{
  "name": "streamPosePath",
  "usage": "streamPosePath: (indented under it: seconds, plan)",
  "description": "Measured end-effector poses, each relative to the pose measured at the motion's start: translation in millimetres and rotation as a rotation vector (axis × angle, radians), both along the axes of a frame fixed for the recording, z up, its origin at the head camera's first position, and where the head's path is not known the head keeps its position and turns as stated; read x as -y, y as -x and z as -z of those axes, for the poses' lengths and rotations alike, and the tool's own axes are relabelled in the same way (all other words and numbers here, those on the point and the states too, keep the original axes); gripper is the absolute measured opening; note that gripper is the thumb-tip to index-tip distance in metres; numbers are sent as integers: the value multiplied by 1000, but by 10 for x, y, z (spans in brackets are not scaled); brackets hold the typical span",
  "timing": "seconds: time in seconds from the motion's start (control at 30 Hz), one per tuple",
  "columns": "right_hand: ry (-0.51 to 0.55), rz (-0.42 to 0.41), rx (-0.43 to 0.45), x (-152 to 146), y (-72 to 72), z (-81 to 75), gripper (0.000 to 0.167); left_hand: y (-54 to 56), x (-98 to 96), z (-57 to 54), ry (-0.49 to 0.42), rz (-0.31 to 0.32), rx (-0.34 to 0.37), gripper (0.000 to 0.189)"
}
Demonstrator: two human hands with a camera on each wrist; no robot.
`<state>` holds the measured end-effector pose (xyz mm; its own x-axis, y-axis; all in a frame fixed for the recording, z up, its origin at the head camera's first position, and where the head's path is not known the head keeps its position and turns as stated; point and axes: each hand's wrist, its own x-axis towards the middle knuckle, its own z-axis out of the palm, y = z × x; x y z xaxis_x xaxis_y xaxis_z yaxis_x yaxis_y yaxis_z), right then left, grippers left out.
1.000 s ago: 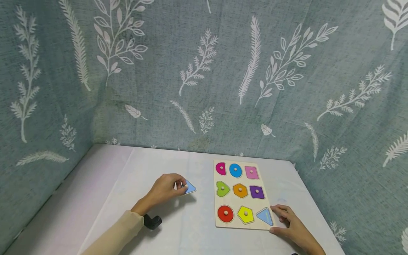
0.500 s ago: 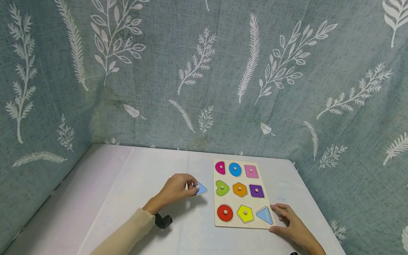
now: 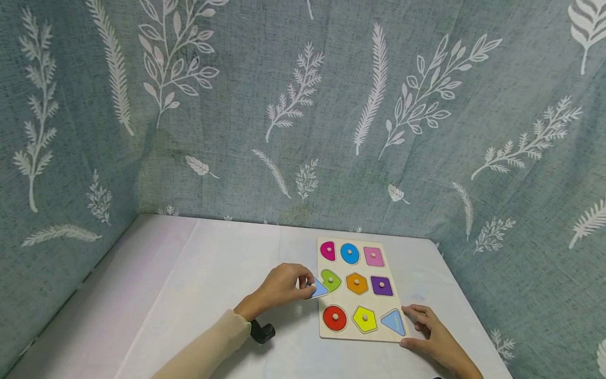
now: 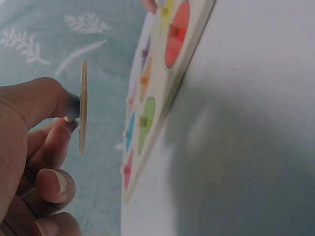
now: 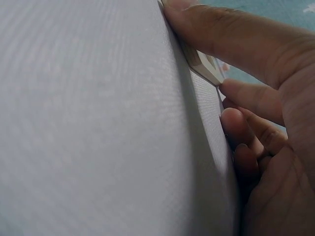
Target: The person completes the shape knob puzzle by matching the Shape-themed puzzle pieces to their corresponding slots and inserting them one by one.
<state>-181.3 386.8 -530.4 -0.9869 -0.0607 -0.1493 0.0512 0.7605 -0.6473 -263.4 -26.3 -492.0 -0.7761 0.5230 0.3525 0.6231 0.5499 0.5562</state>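
My left hand (image 3: 286,284) pinches a blue triangle puzzle piece (image 3: 319,288) by its small knob. The piece is held above the table, overlapping the left edge of the wooden shape puzzle board (image 3: 341,295) in the head view. Seen from the left wrist, the triangle piece (image 4: 83,108) appears edge-on, apart from the board, with the other fingers loosely curled. My right hand (image 3: 433,334) holds the board's near right corner, thumb at the front edge and index finger at the right side. Beside that hand lies the bare blue triangle recess (image 3: 394,322).
Several knobbed pieces sit in the board, including a red circle (image 3: 334,318), a yellow pentagon (image 3: 364,319) and a green heart (image 3: 331,281). A white cloth (image 3: 227,242) covers the table. Leaf-patterned fabric (image 3: 331,105) rises behind and at both sides.
My left hand has moved right with the triangle piece, from beside the board to over its left edge. The right hand and the board have stayed in place.
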Motion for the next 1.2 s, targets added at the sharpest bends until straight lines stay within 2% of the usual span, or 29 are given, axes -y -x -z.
streamPosePath:
  seconds: [0.23,0.47,0.67,0.9,1.2]
  plan:
    - [-15,8,-3,1,-3,-3,88,-22,-195,-36,-9,42,29,8]
    - [-7,1,-3,-18,-12,-9,88,-19,-386,-12,7,68,60,11]
    - [-10,2,-13,-18,-16,-2,89,-66,-550,-6,39,106,39,12]
    - [-3,14,-16,-8,-14,-5,89,-106,-741,9,70,122,7,12]
    - [0,15,-4,8,-16,-15,90,-176,-950,17,95,158,-1,14]
